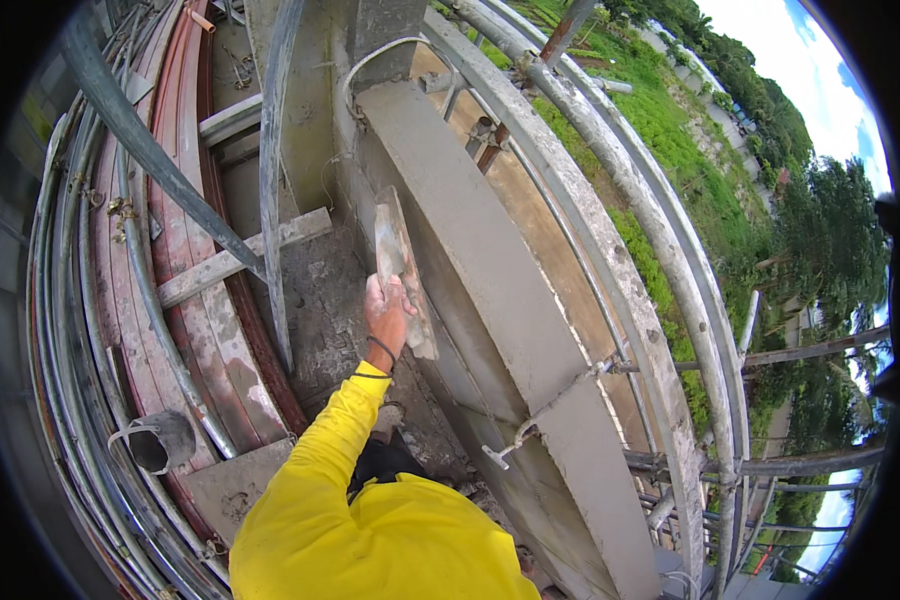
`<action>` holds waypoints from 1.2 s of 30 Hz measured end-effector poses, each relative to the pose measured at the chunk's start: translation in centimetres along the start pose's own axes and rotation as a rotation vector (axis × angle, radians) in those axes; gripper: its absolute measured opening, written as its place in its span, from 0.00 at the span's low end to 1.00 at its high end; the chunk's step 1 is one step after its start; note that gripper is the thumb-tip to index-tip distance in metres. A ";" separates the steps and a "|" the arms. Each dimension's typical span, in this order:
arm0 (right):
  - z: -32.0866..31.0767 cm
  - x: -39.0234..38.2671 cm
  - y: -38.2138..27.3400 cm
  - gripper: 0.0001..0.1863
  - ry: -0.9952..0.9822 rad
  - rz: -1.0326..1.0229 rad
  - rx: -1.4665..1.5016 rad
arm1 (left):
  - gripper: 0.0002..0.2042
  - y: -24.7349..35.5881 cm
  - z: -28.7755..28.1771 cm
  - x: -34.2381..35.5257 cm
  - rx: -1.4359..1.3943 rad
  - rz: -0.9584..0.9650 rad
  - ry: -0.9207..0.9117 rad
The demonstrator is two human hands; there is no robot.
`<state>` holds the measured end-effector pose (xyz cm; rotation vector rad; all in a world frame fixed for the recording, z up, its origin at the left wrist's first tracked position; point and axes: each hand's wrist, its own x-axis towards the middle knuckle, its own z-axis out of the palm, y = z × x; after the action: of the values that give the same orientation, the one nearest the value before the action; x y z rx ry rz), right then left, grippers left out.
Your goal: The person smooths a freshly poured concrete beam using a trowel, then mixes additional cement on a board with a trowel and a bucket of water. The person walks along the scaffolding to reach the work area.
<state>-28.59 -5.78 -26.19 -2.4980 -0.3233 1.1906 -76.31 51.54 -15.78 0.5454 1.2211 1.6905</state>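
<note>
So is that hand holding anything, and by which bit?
The left hand holds a plastering float by the middle of its back; exact grip unclear.

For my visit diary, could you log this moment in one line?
left hand: gripping flat trowel | right hand: out of view | beside trowel: grey low wall | farther left: bucket

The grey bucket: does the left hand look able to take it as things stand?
Probably not: the left hand holds a flat trowel, and the grey bucket is well apart, to its left.
</note>
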 end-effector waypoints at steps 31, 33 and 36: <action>5.9 -1.0 8.4 0.08 0.006 0.174 0.413 | 0.16 9.6 11.9 4.3 1.314 0.474 -0.759; 5.8 0.4 9.0 0.08 0.011 0.180 0.484 | 0.16 9.7 12.1 -0.8 1.292 0.496 -0.859; 5.5 2.6 11.9 0.08 -0.014 0.179 0.580 | 0.15 9.8 12.8 -8.5 1.304 0.555 -0.945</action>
<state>-30.64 -14.47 -36.10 -2.0372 0.2232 1.1626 -66.70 49.68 -0.45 2.2931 1.3110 0.5263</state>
